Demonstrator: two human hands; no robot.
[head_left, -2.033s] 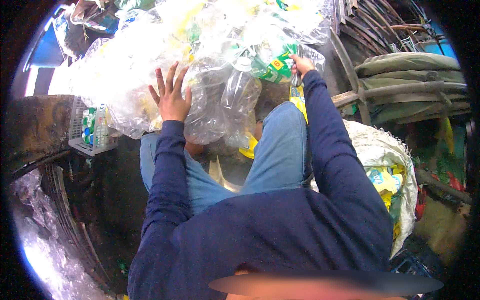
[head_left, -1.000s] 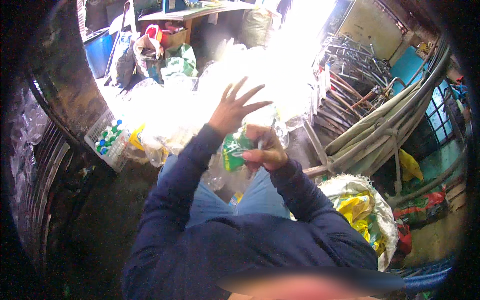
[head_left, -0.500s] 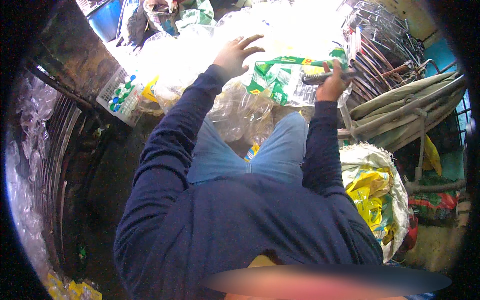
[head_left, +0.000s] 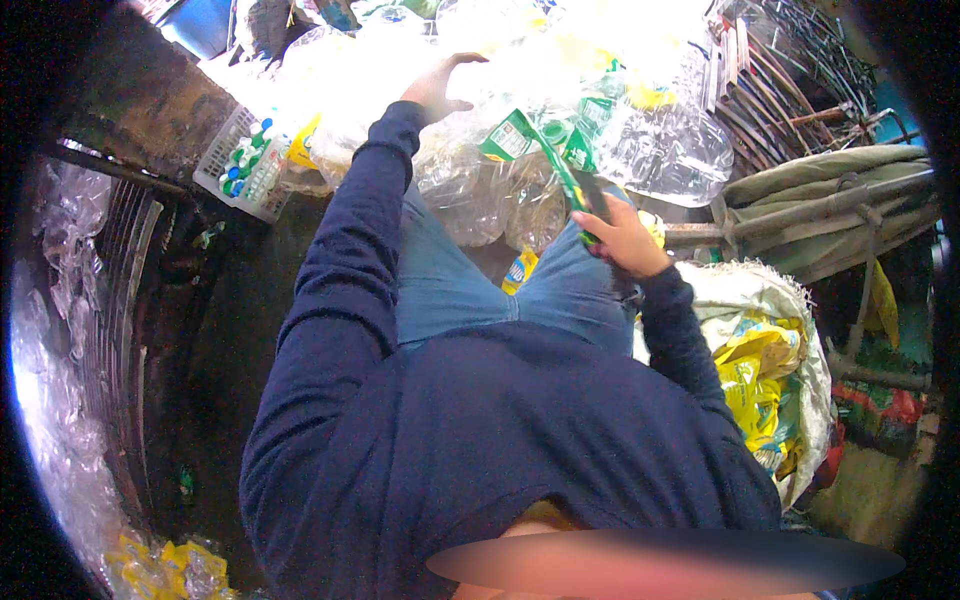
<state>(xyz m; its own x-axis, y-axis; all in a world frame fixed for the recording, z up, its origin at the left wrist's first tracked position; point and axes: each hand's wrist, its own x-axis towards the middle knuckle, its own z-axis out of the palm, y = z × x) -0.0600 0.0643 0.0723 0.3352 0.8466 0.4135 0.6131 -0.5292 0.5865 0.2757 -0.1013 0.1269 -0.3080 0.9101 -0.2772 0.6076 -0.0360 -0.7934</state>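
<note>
My right hand (head_left: 625, 238) is closed above my right thigh, gripping a dark knife (head_left: 598, 192) and one end of a green plastic label (head_left: 560, 165). From there the label runs up and away, its far end spreading over the clear bottles. My left hand (head_left: 436, 88) reaches out over the heap of clear plastic bottles (head_left: 465, 195). Its thumb and fingers are apart, and nothing shows between them. Glare washes out much of the heap around it. A large clear bottle (head_left: 665, 150) lies to the right of the label.
A white basket (head_left: 268, 190) of bottle caps stands at the left. A woven white sack (head_left: 805, 350) with yellow wrappers sits by my right side. Metal rods (head_left: 775, 95) and a folded cloth on a frame (head_left: 825, 205) are at the right. A yellow wrapper (head_left: 520, 270) lies between my legs.
My right hand has come down and left toward my thigh, pulling the green label off the big clear bottle with it. My left hand has shifted slightly left and away.
</note>
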